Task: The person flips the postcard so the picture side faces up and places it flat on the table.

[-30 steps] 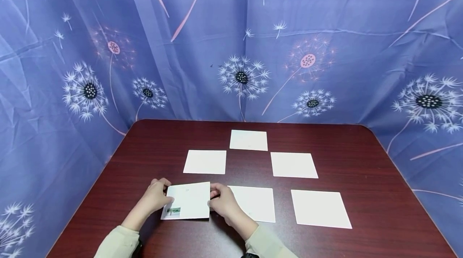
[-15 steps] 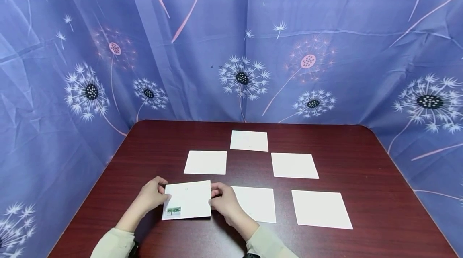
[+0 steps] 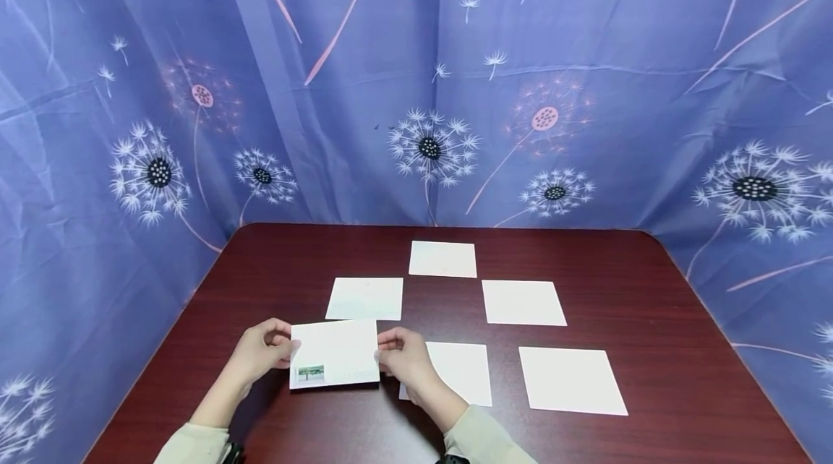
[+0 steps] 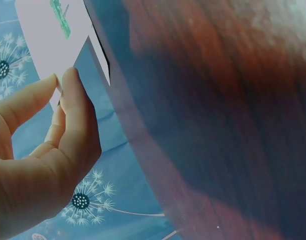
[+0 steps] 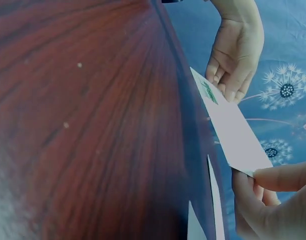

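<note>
A white postcard [image 3: 335,348] with a small green landscape picture at its lower left corner is held up over the near left of the table, tilted. The left hand [image 3: 257,352] pinches its left edge between thumb and fingers, as the left wrist view also shows. At the opposite edge the right hand [image 3: 411,363] pinches it the same way. In the right wrist view both hands hold the postcard [image 5: 233,130] by its ends. Just behind it lies a white card [image 3: 364,298]. Another white card [image 3: 458,374] is partly covered by the right hand and forearm.
More white cards lie flat on the dark red wooden table [image 3: 494,435]: a far card [image 3: 442,259], a middle right card [image 3: 523,302] and a near right card [image 3: 573,381]. A blue dandelion-print curtain [image 3: 364,139] surrounds the far and side edges.
Both hands have raised the postcard and shifted it slightly away from the person, so its far edge now overlaps the card behind in view. The head view has tilted a little.
</note>
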The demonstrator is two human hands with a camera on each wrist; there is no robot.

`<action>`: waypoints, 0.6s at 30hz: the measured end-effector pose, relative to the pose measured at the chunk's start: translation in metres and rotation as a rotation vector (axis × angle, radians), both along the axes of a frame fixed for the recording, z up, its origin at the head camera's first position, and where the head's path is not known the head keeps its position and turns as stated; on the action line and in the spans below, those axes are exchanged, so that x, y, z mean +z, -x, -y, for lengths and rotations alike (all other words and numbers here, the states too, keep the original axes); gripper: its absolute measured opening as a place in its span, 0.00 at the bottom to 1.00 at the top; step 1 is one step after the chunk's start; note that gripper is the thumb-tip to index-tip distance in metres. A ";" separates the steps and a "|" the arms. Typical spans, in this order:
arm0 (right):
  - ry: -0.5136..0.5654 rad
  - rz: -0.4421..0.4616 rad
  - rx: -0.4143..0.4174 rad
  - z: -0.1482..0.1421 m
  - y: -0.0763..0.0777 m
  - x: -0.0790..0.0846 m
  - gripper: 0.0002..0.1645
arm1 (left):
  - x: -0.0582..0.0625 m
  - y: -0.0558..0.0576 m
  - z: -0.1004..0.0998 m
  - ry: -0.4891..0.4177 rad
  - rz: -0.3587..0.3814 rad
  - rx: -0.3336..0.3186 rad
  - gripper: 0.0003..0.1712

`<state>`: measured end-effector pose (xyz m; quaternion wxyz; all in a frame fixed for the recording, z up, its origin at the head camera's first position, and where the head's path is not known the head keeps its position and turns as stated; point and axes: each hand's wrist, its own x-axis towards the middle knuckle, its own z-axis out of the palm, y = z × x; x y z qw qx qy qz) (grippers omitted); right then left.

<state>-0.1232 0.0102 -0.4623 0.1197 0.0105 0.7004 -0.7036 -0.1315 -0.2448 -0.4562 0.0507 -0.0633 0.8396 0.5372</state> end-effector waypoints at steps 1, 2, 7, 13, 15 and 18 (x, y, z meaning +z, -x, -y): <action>-0.003 -0.005 -0.004 -0.001 0.000 0.001 0.10 | 0.000 0.000 0.000 -0.004 -0.002 0.009 0.11; 0.001 -0.012 -0.009 -0.001 0.001 0.001 0.10 | 0.001 0.000 0.000 -0.009 -0.001 0.018 0.11; 0.044 -0.030 -0.024 -0.002 0.004 0.002 0.10 | 0.002 -0.001 0.002 -0.021 -0.007 0.045 0.10; 0.059 -0.030 -0.045 -0.004 0.008 0.001 0.10 | 0.007 -0.002 0.002 -0.075 -0.030 0.048 0.11; 0.054 -0.032 -0.051 -0.004 0.008 0.001 0.10 | 0.010 -0.003 0.001 -0.092 -0.032 0.057 0.11; 0.051 -0.035 -0.058 -0.005 0.009 0.002 0.10 | 0.014 -0.004 0.001 -0.101 -0.037 0.070 0.12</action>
